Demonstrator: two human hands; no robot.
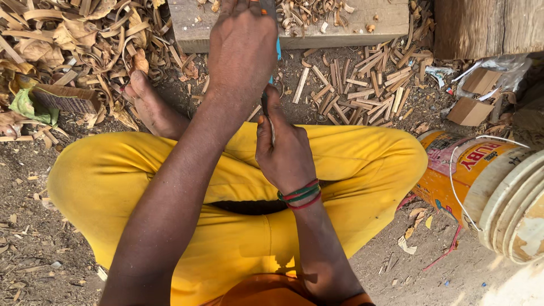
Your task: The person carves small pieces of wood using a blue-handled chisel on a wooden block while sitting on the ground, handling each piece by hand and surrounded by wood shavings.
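Observation:
I sit cross-legged on the ground in yellow trousers [351, 170]. My left hand [242, 54] reaches forward to a pale wooden block [351, 22] and is closed around a thin strip. A blue sliver [278, 51] of that strip shows at the hand's right edge; the rest is hidden. Just below it, over my lap, my right hand [283, 153], with red and green bangles on the wrist, grips a narrow grey blade-like tool [271, 122] that points up toward the left hand. The two hands are almost touching.
Short cut sticks [362, 90] and curled wood shavings [102, 39] litter the ground around the block. An orange bucket [453, 175] with a wire handle lies at my right knee. Cardboard scraps [470, 110] and a log [487, 25] are at the upper right. My bare foot [148, 105] rests at the left.

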